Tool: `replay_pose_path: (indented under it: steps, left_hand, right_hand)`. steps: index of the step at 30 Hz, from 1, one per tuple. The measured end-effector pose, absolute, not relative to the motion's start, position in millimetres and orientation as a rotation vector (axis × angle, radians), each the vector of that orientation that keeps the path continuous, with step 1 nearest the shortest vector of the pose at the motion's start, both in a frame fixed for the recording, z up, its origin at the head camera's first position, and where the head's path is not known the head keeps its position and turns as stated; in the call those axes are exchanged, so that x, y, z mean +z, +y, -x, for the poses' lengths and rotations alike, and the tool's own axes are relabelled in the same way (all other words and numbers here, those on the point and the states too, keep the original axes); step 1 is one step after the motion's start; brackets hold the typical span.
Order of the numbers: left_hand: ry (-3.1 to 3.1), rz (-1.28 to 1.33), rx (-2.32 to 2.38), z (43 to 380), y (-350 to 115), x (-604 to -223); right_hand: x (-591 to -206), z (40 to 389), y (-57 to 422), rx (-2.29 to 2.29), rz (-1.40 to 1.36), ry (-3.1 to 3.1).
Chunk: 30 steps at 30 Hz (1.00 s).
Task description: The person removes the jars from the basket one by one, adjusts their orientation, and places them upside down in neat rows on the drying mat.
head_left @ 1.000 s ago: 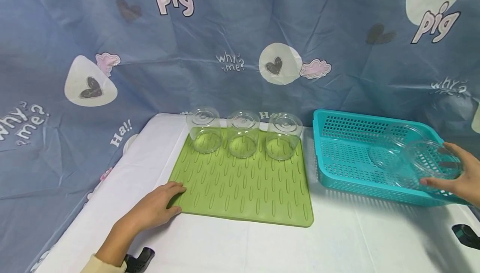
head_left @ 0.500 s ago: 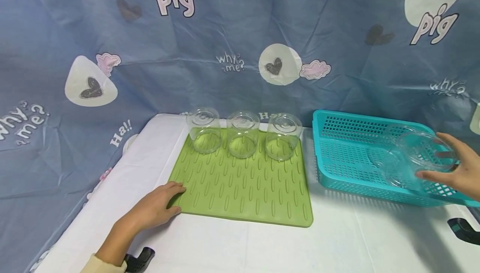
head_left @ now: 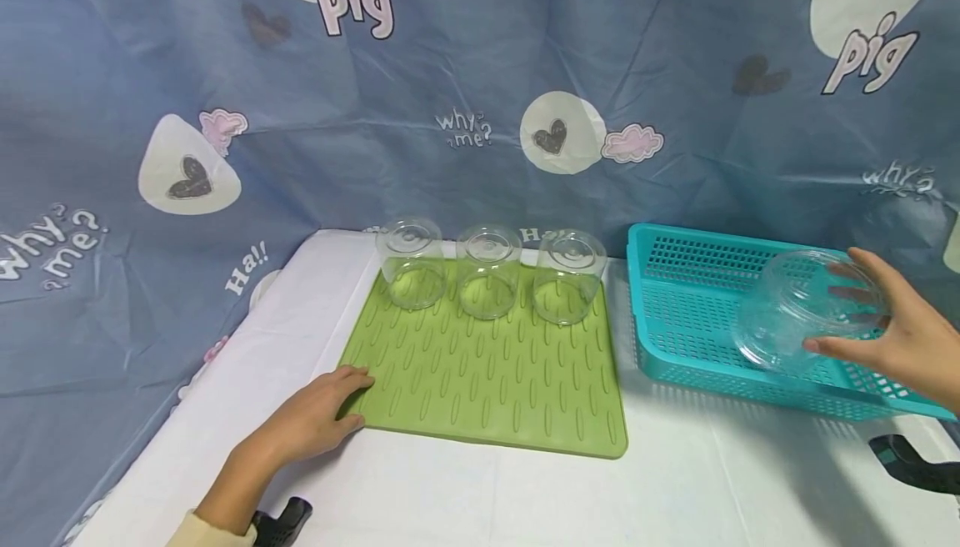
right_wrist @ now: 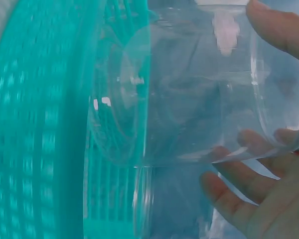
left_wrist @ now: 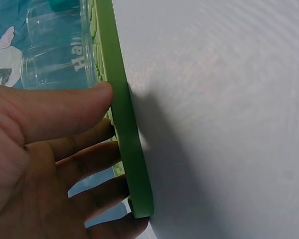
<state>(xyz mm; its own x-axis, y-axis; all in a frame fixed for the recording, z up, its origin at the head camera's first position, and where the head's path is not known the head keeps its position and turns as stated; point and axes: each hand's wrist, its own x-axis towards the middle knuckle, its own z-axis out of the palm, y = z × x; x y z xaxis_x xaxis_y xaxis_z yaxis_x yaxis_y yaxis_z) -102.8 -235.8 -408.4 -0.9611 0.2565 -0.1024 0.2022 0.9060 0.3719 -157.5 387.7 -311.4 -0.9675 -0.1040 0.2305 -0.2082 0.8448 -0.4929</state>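
Note:
My right hand point(head_left: 900, 334) grips a clear glass point(head_left: 810, 301) near its rim, thumb on one side and fingers on the other, over the right part of the teal basket point(head_left: 720, 372). In the right wrist view, the glass's base points toward the basket, and part of another clear glass point(right_wrist: 143, 209) shows beside it. At the front left corner of the green mat point(head_left: 480, 388), my left hand point(head_left: 311, 418) rests with extended fingers on its edge. Three clear glasses, the left one point(head_left: 412, 268), the middle one point(head_left: 487, 276) and the right one point(head_left: 568, 280), stand upside down along the mat's back.
A white cloth point(head_left: 675, 480) covers the table under the mat and basket. Behind, a blue printed curtain point(head_left: 480, 55) hangs close to the table's back edge. The basket's low perforated walls stand just right of the mat.
My right hand has moved left and slightly up with the glass, farther in over the basket. The left hand and the three glasses on the mat have stayed in place.

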Motion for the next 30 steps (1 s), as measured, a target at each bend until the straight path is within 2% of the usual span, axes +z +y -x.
replay_pose_path:
  steps: [17, 30]
  left_hand:
    - [2.919, -0.382, 0.548, 104, -236, -407]
    - [2.932, -0.403, 0.538, 105, -235, -405]
  right_hand:
    - [-291, 161, 337, 0.799, -0.409, -2.831]
    - [-283, 153, 300, 0.7, -0.677, -2.761]
